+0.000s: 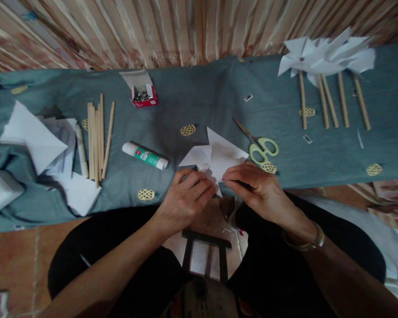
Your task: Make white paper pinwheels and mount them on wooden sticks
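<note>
Both my hands meet over a folded white paper pinwheel shape [220, 154] lying at the near edge of a grey-blue cloth [192, 101]. My left hand [187, 198] has its fingers curled, pinching the paper's lower left folds. My right hand [257, 187] pinches the paper's lower right part with closed fingers. Green-handled scissors [260, 148] lie just right of the paper. A white glue stick [145, 155] lies to the left of it.
A bundle of wooden sticks [97, 137] and loose white paper sheets [36, 137] lie at the left. A small red box of pins [142, 93] sits open further back. Finished white pinwheels on sticks [328, 57] lie at the far right. A striped curtain hangs behind.
</note>
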`<state>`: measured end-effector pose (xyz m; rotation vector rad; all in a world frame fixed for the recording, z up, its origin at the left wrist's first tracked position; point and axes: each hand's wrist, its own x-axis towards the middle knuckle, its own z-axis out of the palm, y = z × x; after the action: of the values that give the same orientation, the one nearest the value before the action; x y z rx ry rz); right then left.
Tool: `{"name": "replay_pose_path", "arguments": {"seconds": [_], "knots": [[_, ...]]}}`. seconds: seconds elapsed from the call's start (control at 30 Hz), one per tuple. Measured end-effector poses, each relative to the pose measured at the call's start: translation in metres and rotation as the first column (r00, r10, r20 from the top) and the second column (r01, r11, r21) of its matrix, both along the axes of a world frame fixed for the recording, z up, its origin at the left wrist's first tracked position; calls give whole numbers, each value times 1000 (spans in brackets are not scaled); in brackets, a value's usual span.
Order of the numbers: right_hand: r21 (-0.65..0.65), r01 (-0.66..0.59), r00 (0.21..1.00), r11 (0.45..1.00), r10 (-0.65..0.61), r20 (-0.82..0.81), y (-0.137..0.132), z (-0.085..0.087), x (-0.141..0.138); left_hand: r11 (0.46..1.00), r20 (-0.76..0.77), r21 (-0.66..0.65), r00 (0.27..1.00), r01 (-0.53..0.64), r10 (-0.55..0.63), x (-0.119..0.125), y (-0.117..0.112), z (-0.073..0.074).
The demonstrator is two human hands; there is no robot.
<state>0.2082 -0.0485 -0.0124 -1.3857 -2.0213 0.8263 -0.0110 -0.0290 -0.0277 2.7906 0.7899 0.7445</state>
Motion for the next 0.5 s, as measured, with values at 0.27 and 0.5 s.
{"name": "replay_pose_path", "arguments": {"seconds": [0.27,0.5], "knots": [[-20,171,984,985,-170,44,9,-1,-10,1000,-25,-22,1000,12,-12,1,-2,-2],[-10,277,956,961,-274,109,11,-5,-14,999,-36,-32,999,3,-5,3,-1,0]]}}
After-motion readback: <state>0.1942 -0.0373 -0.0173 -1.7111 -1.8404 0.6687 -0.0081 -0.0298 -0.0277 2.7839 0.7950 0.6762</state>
